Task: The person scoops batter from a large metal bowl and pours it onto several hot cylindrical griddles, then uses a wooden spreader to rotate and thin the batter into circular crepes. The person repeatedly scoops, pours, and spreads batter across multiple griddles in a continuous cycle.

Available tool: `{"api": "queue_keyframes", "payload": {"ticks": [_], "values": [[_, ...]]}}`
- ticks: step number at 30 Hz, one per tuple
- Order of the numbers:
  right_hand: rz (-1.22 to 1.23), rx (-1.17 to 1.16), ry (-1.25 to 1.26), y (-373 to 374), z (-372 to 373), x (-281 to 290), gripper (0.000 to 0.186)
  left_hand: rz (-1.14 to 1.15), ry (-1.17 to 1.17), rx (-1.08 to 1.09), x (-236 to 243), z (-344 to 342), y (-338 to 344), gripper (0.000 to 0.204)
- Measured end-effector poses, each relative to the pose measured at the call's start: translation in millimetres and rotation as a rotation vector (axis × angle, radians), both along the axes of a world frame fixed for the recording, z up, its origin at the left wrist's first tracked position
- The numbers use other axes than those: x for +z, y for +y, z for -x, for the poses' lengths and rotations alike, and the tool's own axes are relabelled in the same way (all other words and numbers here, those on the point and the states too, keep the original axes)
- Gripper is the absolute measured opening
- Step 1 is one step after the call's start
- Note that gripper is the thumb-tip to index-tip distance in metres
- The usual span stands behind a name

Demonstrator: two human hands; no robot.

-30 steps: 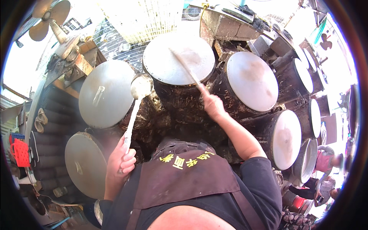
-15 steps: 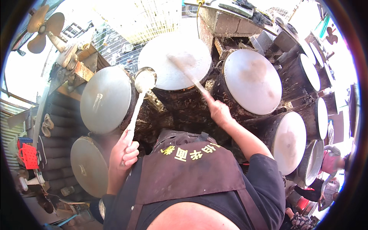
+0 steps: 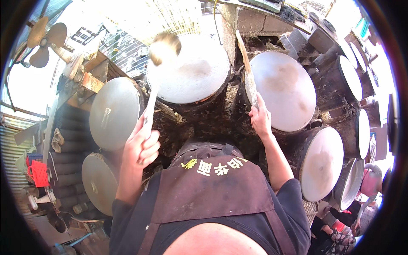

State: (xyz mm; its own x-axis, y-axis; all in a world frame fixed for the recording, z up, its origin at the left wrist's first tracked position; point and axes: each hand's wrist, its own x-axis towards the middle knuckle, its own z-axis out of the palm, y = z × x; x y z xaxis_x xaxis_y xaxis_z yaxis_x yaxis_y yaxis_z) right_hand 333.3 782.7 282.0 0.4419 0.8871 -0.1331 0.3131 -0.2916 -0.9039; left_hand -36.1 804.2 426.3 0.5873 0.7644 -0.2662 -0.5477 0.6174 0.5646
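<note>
The left hand [image 3: 140, 144] is clenching the pale handle of a long metal ladle [image 3: 158, 63], whose bowl is showing only as a motion blur over the near edge of the round pale griddle plate [image 3: 193, 72] straight ahead, so its contents are not readable. The right hand [image 3: 260, 119] is gripping a flat wooden spreader stick [image 3: 246, 68], its lower end hidden inside the fist, lying at the left rim of the neighbouring round grey griddle plate [image 3: 284, 93]. The brown apron [image 3: 212, 191] is covering the person's front, and the plates toward the right rim are bending and cut off.
</note>
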Motion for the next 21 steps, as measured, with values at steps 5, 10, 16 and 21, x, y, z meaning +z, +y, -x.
{"api": "queue_keyframes", "payload": {"ticks": [5, 10, 16, 21], "values": [[-0.208, 0.074, -0.316, -47, 9, -3, 0.055, 0.092, 0.158, -0.070, -44, -59, 92, 0.039], [-0.033, 0.149, -0.423, -24, 45, 15, 0.055, -0.055, 0.359, -0.168, -98, -99, 136, 0.043], [0.082, 0.167, -0.613, 11, 68, -6, 0.061, -1.114, 0.962, 0.190, -181, -103, 172, 0.055], [0.113, 0.142, -0.666, 16, 70, -37, 0.062, -1.270, 1.930, -0.242, -144, -64, 219, 0.057]]}}
